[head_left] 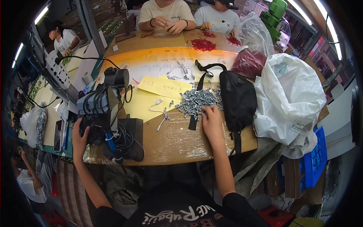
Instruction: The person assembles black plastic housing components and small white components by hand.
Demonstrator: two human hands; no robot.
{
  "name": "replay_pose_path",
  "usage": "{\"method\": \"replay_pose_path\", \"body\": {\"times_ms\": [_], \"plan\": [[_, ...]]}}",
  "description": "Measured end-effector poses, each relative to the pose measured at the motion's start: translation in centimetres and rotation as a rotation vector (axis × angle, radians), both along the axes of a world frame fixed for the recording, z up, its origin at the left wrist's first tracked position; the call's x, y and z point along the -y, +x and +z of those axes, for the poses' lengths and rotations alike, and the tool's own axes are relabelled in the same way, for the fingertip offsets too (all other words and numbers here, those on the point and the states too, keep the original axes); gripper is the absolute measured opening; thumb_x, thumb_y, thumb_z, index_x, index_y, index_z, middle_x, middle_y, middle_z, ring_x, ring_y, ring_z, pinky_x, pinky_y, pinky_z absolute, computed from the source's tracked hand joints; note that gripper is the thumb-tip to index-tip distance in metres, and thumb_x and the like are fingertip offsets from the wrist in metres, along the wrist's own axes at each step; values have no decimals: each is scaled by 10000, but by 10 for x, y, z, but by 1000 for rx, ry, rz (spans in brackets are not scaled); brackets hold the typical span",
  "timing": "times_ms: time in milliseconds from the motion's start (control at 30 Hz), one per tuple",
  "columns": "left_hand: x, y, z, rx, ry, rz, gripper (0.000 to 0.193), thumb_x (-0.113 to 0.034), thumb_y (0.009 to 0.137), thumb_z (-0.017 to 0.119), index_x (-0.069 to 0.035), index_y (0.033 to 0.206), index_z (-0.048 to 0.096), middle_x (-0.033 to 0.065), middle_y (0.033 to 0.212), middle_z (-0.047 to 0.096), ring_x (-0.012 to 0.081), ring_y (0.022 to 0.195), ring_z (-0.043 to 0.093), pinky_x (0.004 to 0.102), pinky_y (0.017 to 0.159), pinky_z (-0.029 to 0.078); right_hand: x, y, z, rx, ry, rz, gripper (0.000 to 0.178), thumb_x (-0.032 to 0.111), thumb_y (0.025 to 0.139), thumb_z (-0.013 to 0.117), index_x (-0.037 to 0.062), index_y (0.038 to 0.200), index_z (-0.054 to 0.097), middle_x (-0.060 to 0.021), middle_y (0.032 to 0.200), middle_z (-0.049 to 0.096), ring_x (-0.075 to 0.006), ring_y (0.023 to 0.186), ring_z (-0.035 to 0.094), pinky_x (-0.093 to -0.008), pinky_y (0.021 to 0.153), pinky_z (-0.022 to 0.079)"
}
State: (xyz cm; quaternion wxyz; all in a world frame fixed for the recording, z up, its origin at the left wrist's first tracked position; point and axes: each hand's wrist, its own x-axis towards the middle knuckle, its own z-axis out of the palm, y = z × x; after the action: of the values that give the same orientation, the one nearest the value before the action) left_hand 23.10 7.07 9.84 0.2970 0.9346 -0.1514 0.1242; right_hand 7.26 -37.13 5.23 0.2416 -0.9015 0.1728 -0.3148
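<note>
Worn on my head, the left of two fisheye cameras looks down and forward, upright, over the table (177, 147). It is near enough to take in my left hand (79, 139) and right hand (212, 122), my dark shirt (174, 198) below, and people (166, 10) farther off along the top; straight edges bow toward the rim.

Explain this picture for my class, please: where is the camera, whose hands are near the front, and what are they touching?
There is no robot. A wide fisheye camera on a person's head looks down, so straight edges bend. The wearer's bare left hand is against black equipment with tangled cables. Their bare right hand is at the near edge of a loose pile of small grey metallic-looking parts; whether it pinches one is too small to tell. Also on the brown tabletop are a black fabric bag, yellow paper sheets and a thin white cable.
</note>
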Motion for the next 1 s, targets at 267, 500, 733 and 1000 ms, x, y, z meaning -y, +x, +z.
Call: {"method": "replay_pose_path", "body": {"times_ms": [267,500,733,1000], "plan": [[8,-37,11,49,265,163,431,-208,749,657,-22,1100,488,135,1029,532,295,971,504,359,830,391,-1,-1,5,20,232,9,165,-25,738,591,-21,897,550,-127,907,495,-250,686,548,-322,614,452],[7,-29,-4,53,-131,189,289,-141,759,647,-9,967,496,77,793,510,174,730,487,278,680,399,-3,-3,0,34,177,-4,139,2,731,606,36,863,584,-85,814,542,-214,637,544,-308,591,444],[-8,-16,-14,-5,-557,167,137,-150,843,579,-31,816,517,-53,668,435,22,602,364,189,533,285,-3,-5,2,22,204,-5,120,9,734,596,36,851,588,-88,800,551,-231,645,553,-316,597,443],[-26,-18,0,-5,-814,285,122,-171,829,587,-54,829,556,-38,753,481,50,700,428,190,653,337,-2,-3,5,112,104,-8,92,0,743,578,35,828,588,-81,814,552,-240,770,526,-312,652,438]]}}
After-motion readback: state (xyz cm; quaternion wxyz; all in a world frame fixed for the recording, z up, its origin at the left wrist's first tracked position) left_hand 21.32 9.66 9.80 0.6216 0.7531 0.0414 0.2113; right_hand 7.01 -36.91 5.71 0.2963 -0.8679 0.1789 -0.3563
